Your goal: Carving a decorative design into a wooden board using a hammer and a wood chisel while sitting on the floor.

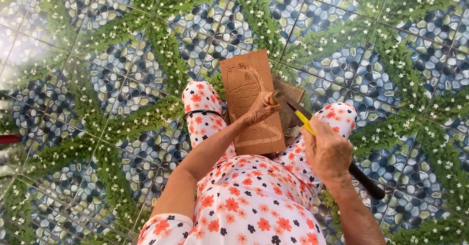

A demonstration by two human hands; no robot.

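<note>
Head view looking straight down at a seated person in white clothing with an orange and black flower print (244,201), legs stretched out over a tiled floor (97,79) patterned with blue-grey pebbles, green leaf bands and small white flowers. A carved wooden board (249,86) lies lengthwise on the lap between the knees, far end pointing away, relief lines cut into its face; the near part is partly covered by the left hand. A second, darker piece of wood (292,94) sits under or just beside the board's right edge, exact contact hard to tell. Left hand (259,110) is clenched around a small chisel (272,98), its tip down on the board near the right edge. Right hand (326,149) is closed around the handle of a hammer (364,179) with a black grip and yellow neck; the dark head is up by the chisel top, touching or just short of it, cannot tell which. A dark bangle (202,112) rings the left leg near the knee. A dark red object (7,138) pokes in at the left frame edge, well apart from the work.
</note>
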